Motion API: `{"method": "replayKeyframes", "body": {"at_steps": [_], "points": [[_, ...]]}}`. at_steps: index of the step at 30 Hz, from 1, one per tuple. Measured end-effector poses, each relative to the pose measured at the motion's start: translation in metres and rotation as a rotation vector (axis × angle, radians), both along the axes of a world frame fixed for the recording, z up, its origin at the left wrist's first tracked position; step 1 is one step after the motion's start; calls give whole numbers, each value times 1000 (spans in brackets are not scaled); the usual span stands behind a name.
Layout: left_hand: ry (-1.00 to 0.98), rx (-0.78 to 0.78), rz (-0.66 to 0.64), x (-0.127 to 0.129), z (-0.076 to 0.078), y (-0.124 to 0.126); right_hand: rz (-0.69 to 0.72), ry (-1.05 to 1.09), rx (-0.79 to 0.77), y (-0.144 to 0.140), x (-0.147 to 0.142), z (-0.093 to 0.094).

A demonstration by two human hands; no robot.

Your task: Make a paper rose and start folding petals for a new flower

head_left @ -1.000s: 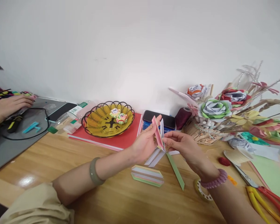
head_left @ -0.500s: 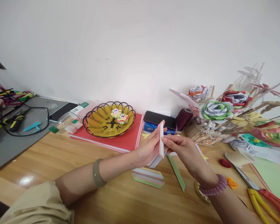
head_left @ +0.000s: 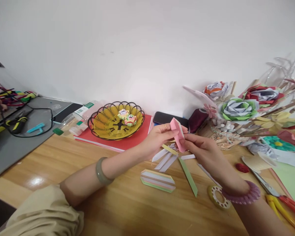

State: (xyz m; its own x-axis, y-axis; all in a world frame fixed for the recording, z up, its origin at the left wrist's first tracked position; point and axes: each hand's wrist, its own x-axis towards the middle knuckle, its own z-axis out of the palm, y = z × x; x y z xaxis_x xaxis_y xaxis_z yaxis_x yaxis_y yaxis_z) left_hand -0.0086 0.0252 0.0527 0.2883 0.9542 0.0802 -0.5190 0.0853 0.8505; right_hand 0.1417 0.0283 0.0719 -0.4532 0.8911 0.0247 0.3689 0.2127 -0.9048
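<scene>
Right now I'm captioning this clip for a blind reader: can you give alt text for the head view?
Both hands, left hand and right hand, pinch a folded pink paper piece above a wooden table, over loose paper strips. Behind sit a yellow wire basket holding small paper flowers and, to the right, a paper flower bouquet.

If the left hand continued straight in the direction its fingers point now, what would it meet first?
The left hand points right, toward the right hand. Both hold the pink folded paper between them, so it would press the paper into the right hand's fingertips first. Depth seems about equal, though one view cannot confirm this.
</scene>
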Motion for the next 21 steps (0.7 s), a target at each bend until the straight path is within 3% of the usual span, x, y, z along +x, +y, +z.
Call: {"method": "replayKeyframes", "body": {"at_steps": [5,12,21], "points": [[-26,-38,-62,-2,1,1,-34,-5,68,-3,1,2],[-59,-21,-127,-2,2,-1,-17,203,-78,-4,1,-2],[-98,28,-170,-3,1,1,-53,210,-67,-8,-1,-1]]}}
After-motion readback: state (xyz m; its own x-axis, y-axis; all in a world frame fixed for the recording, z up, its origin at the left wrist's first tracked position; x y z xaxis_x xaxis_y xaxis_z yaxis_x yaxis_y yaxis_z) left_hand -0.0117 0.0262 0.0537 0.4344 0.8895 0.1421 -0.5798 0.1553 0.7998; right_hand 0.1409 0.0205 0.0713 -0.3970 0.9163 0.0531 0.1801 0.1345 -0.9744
